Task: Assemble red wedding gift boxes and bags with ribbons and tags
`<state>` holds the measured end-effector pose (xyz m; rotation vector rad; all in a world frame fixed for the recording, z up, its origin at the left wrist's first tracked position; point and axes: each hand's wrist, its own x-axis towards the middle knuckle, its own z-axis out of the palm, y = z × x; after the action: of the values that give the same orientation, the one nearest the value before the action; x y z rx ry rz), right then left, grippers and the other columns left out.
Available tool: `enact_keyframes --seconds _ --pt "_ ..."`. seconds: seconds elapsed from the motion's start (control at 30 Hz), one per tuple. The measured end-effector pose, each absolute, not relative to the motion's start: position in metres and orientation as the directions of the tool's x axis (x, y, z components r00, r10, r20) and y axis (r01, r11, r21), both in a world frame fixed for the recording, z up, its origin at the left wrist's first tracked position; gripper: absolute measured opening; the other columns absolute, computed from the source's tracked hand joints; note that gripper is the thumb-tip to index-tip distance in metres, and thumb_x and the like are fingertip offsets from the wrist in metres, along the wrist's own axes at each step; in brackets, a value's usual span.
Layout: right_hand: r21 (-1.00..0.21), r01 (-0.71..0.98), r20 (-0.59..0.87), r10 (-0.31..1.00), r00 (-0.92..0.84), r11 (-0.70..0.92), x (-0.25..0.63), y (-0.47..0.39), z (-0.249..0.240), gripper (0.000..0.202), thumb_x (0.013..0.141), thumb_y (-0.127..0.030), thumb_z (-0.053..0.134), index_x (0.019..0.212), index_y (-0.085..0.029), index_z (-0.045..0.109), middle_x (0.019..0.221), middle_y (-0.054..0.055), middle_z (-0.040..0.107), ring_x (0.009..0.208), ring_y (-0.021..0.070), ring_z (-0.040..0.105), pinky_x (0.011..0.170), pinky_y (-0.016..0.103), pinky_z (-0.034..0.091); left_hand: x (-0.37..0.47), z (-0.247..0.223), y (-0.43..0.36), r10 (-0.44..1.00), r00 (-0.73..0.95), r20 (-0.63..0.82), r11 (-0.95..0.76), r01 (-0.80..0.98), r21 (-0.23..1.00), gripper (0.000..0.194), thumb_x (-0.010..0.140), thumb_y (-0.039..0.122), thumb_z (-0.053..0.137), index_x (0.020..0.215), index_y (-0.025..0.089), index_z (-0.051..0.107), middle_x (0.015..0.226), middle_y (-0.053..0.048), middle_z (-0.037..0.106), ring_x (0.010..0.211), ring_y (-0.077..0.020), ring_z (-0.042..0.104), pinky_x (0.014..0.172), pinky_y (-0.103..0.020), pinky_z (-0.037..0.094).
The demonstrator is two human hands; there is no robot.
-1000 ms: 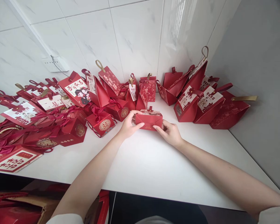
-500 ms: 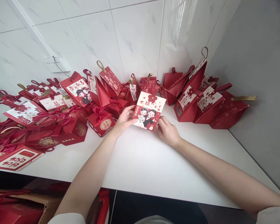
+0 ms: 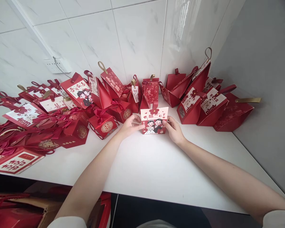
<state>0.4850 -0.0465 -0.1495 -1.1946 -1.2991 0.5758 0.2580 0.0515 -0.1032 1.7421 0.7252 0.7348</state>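
A red and cream gift box (image 3: 154, 123) with a cartoon couple and a dark red flower with a ribbon loop is held between both hands, low over the white table (image 3: 142, 164). My left hand (image 3: 131, 125) grips its left side, thumb on the front. On its right side my right hand (image 3: 174, 129) holds it, with the thumb near the front edge. Right behind it stands a red patterned box (image 3: 150, 91). A small red box with a gold round emblem (image 3: 106, 126) sits left of my left hand.
Many red boxes with bows crowd the left, including one with large characters (image 3: 16, 161). More upright red boxes (image 3: 211, 106) line the right, beside a grey wall (image 3: 263, 95). Below the table at left is a cardboard box (image 3: 49, 209) holding red items.
The held box has come down and slightly right, and now tilts differently, its front looking shorter. Both hands have moved slightly right with it, uncovering more of the patterned box behind.
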Motion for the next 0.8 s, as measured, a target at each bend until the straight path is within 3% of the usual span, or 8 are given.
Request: enact_keyframes --seconds 0.13,0.37,0.8 --pt "-0.930 0.167 0.358 0.911 0.206 0.327 0.4825 -0.0456 -0.1501 0.034 0.090 -0.055 0.054 0.085 -0.022 0.056 0.112 0.008 0.062 0.104 0.0233 0.060 0.089 0.038 0.052 0.2585 -0.1017 0.0508 0.781 0.597 0.182 -0.244 0.024 0.970 0.062 0.069 0.034 0.081 0.124 0.021 0.057 0.136 -0.011 0.058 0.125 -0.0273 0.055 0.107 -0.047 0.040" --pt "-0.901 0.253 0.400 0.900 0.174 0.351 0.4784 -0.0499 -0.1466 0.033 0.094 -0.053 0.049 0.089 -0.022 0.058 0.119 0.008 0.059 0.105 0.0220 0.059 0.084 0.033 0.053 0.2557 -0.1023 0.0510 0.738 0.673 0.037 -0.051 0.000 0.999 0.056 0.064 0.033 0.085 0.115 0.016 0.068 0.123 -0.014 0.067 0.115 -0.0312 0.062 0.104 -0.051 0.044" --pt "-0.888 0.306 0.404 0.900 0.164 0.343 0.4792 -0.0487 -0.1501 0.031 0.096 -0.050 0.046 0.104 -0.023 0.060 0.117 0.008 0.058 0.106 0.0217 0.058 0.085 0.034 0.051 0.2546 -0.1042 0.0538 0.713 0.699 0.052 -0.089 0.017 0.996 0.058 0.066 0.033 0.083 0.119 0.015 0.066 0.127 -0.015 0.064 0.116 -0.0312 0.062 0.104 -0.052 0.044"
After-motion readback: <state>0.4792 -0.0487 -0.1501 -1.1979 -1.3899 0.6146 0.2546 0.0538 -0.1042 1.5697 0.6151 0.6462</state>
